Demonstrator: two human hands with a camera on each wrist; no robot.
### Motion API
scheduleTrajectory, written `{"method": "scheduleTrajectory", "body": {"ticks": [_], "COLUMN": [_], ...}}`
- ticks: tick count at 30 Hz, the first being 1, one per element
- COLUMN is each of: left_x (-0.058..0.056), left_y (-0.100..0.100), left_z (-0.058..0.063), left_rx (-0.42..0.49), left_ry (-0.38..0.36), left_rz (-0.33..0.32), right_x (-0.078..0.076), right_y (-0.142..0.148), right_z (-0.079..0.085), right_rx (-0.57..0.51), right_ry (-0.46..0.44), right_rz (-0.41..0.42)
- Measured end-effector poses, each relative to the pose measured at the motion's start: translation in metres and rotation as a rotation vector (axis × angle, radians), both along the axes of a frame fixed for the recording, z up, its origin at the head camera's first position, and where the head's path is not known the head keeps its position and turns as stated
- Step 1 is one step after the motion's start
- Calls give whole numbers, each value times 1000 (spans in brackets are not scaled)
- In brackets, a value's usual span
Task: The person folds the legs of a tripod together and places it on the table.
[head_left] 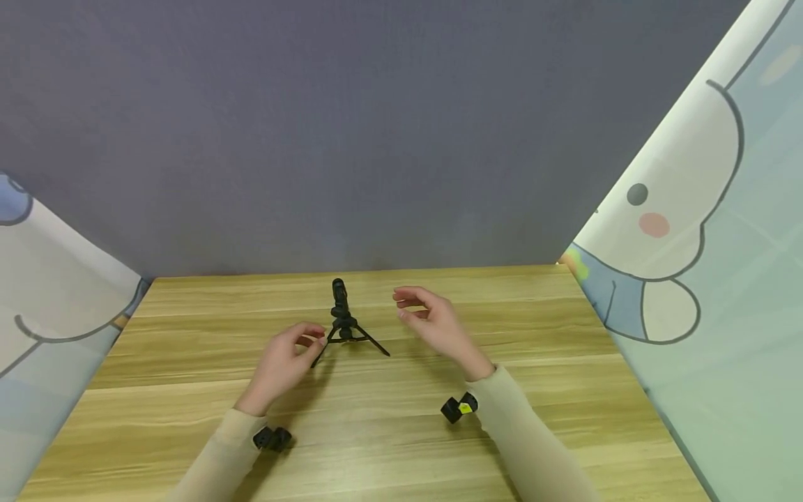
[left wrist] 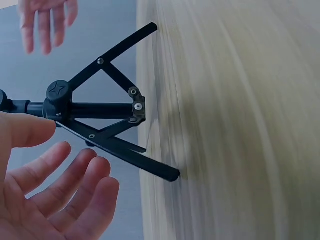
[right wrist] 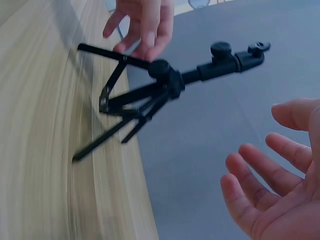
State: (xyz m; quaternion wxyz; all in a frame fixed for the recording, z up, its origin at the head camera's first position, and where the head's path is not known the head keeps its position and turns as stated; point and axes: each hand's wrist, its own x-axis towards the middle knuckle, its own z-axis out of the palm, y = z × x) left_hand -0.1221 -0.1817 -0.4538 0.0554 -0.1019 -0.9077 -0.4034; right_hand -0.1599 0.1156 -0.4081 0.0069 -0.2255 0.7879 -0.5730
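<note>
A small black tripod (head_left: 344, 322) stands upright on the table with its legs spread. In the left wrist view its braced legs and centre column (left wrist: 102, 110) show clearly; the right wrist view shows its knob and top mount (right wrist: 258, 47). My left hand (head_left: 285, 362) is close beside the left leg, fingers loosely bent, with no grip on the tripod visible. Whether a fingertip touches the leg I cannot tell. To the right of the tripod, apart from it, my right hand (head_left: 437, 328) hovers with fingers loosely bent and nothing between them.
The wooden table (head_left: 376, 432) ends at a dark grey wall panel (head_left: 376, 139) behind the tripod. Cartoon-printed cloth (head_left: 740, 390) hangs at both sides. Each wrist carries a small black camera, such as the one by the left sleeve (head_left: 272, 439).
</note>
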Motion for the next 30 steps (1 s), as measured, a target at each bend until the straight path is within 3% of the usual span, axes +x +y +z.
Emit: {"method": "scheduleTrajectory", "body": {"ticks": [15, 30], "left_x": [-7, -11], "left_y": [13, 17], "left_z": [-8, -14], "left_rx": [-24, -68], "left_ry": [49, 150], "left_rz": [16, 28], "right_x": [-7, -4], "right_y": [-62, -88], "right_z": [16, 22], "right_rx": [-144, -109], "right_ry": [96, 144], "right_rz": [95, 78]}}
